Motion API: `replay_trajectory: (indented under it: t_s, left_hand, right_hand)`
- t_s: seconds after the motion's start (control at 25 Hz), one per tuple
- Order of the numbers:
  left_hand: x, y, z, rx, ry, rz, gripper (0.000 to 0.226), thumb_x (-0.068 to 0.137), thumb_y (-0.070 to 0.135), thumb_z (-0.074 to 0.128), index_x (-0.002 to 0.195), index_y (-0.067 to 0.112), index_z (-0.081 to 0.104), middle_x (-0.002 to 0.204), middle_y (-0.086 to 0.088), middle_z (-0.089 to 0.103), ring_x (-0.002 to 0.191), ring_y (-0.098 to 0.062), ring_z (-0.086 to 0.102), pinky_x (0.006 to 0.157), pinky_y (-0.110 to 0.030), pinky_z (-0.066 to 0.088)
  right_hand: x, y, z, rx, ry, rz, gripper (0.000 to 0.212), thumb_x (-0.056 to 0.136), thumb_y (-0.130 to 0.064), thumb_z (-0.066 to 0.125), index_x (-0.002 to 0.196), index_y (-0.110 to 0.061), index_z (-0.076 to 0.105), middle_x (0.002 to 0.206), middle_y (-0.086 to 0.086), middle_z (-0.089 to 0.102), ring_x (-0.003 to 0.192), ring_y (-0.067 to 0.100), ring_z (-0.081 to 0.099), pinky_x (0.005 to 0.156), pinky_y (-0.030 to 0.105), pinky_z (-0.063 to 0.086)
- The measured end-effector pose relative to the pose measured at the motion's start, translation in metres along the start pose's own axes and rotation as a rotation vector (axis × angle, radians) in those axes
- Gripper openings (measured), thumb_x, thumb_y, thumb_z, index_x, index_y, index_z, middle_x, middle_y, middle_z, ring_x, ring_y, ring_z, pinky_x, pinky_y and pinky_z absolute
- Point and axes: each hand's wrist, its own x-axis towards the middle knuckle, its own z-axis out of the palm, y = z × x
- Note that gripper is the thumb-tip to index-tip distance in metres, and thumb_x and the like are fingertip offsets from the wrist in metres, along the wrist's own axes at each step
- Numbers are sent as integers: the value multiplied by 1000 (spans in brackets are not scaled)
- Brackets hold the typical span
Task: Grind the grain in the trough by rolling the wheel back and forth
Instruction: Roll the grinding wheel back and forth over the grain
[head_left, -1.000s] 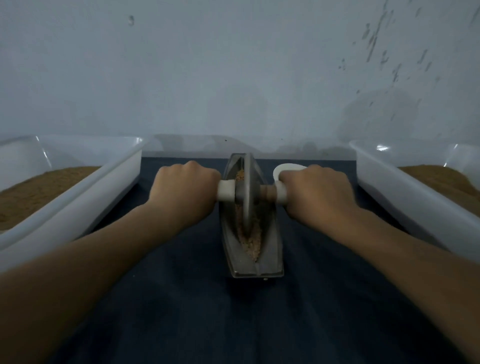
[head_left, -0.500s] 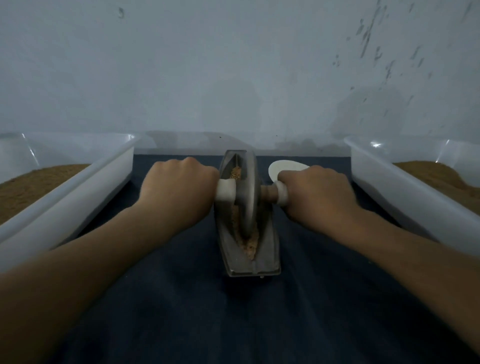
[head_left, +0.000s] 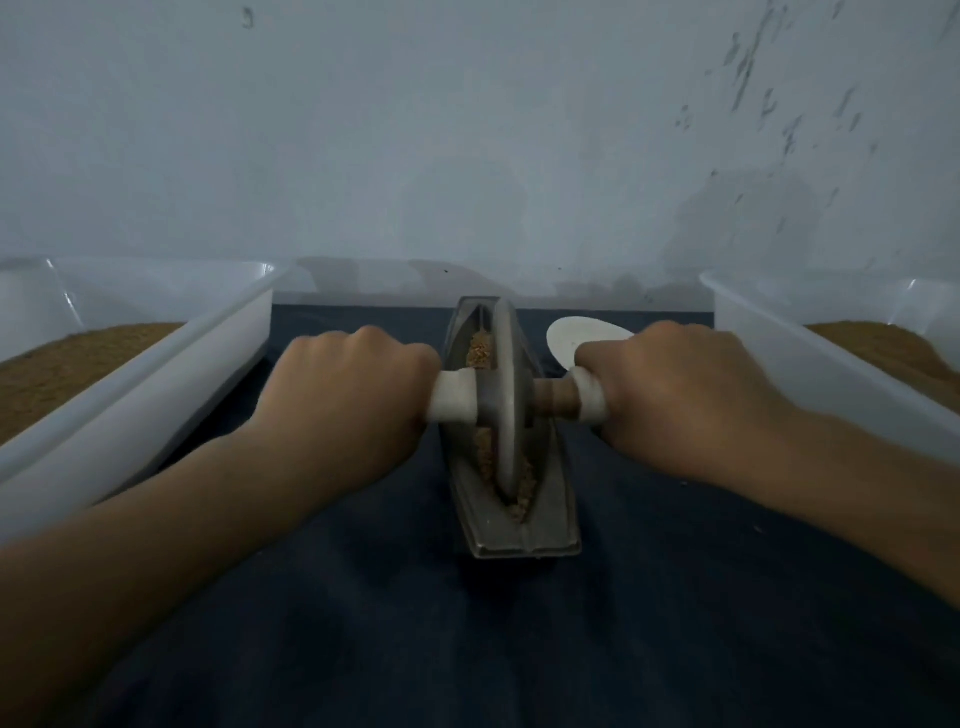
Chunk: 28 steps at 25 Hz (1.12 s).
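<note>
A grey metal trough (head_left: 524, 530) lies in the middle of a dark blue cloth (head_left: 467, 649), its long axis running from near to far, with its blunt near end facing the viewer. The wheel (head_left: 506, 395) stands upright on edge in the trough's groove, about mid-length and a little toward the far end. Tan grain (head_left: 525, 486) sits in the groove on the near side of the wheel, and more shows at its far left.

A handle runs through the wheel's centre from left to right. The left hand (head_left: 348, 395) grips the white sleeve (head_left: 453, 397) on the left side, with its fingers (head_left: 410, 358) curled over and round it, close against the wheel. The right hand (head_left: 675, 395) grips the white sleeve (head_left: 589, 392) on the right in the same way. A short stretch of brown axle (head_left: 553, 397) is bare between that sleeve and the wheel. Both forearms reach in from the near corners, and both hands are seen from the back, knuckles up.

A white oval piece (head_left: 576, 335) lies on the cloth just right of the trough's far end, partly hidden behind the right hand. A translucent white bin (head_left: 156, 395) stands at the left and another (head_left: 779, 364) at the right. Each holds brown powder, and both stand well apart from the trough. A pale wall (head_left: 467, 130) with dark flecks at its upper right rises behind.
</note>
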Motion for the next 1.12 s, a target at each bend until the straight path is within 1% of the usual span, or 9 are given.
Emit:
replay_trajectory:
  t_s: [0.16, 0.28, 0.4, 0.48, 0.56, 0.68, 0.8, 1.0, 1.12]
  left_hand:
    - [47, 13, 22, 74, -194, -203, 4, 86, 22, 63, 90, 19, 63, 71, 0, 50, 60, -25, 54, 53, -31, 39]
    - [70, 12, 19, 70, -304, -185, 13, 91, 19, 59, 103, 19, 65, 86, -5, 57, 79, -29, 62, 64, -36, 47]
    - [24, 1, 13, -32, -177, -73, 9, 82, 35, 64, 88, 29, 60, 69, 5, 45, 62, -26, 55, 54, -32, 35]
    - [-6, -9, 11, -57, -71, -7, 23, 70, 43, 66, 71, 32, 46, 57, 13, 23, 44, -18, 31, 46, -24, 23]
    - [-1, -10, 14, -30, -65, -19, 27, 68, 43, 67, 67, 33, 42, 55, 14, 20, 41, -12, 21, 46, -20, 15]
    - [40, 2, 20, 29, -221, -189, 6, 86, 31, 60, 90, 27, 63, 74, 2, 54, 60, -22, 54, 54, -29, 34]
    - [66, 5, 16, 32, -355, -210, 15, 91, 27, 58, 103, 22, 66, 93, -3, 61, 82, -27, 63, 63, -34, 42]
    - [-6, 0, -1, 10, -45, -22, 40, 62, 34, 77, 66, 32, 37, 56, 11, 21, 44, -16, 23, 45, -21, 15]
    - [8, 1, 8, 87, -68, -77, 37, 64, 31, 75, 66, 29, 39, 54, 9, 21, 40, -12, 15, 46, -19, 9]
  right_hand:
    - [49, -13, 37, 52, -265, 220, 11, 86, -32, 69, 93, -27, 62, 78, -4, 60, 68, 23, 57, 55, 29, 36]
    - [66, -6, 43, 148, -442, 245, 10, 91, -34, 66, 93, -28, 58, 97, 3, 67, 84, 26, 61, 68, 36, 50]
    - [27, 1, 23, 42, -156, 15, 29, 73, -34, 69, 72, -35, 40, 59, -13, 41, 47, 7, 35, 42, 24, 29]
    - [3, 1, 10, 26, 82, -48, 37, 54, -33, 65, 66, -35, 31, 55, -16, 11, 46, -2, 6, 46, 16, 6]
    - [4, 0, 14, 23, 27, -9, 33, 54, -32, 70, 65, -34, 39, 55, -16, 12, 46, 0, 8, 48, 15, 6]
    - [43, -12, 27, 60, -278, 198, 15, 81, -32, 72, 83, -32, 57, 73, -8, 57, 61, 17, 49, 52, 27, 33]
    - [61, -10, 32, 156, -476, 277, 6, 91, -34, 65, 91, -29, 63, 91, -2, 66, 82, 23, 62, 63, 32, 43]
    - [-2, -5, 4, 2, 117, 16, 29, 63, -37, 58, 62, -34, 30, 54, -16, 12, 42, 2, 12, 46, 16, 5]
    - [10, -8, 16, -41, -39, 73, 35, 69, -37, 59, 61, -33, 26, 53, -15, 18, 43, 2, 15, 46, 17, 8]
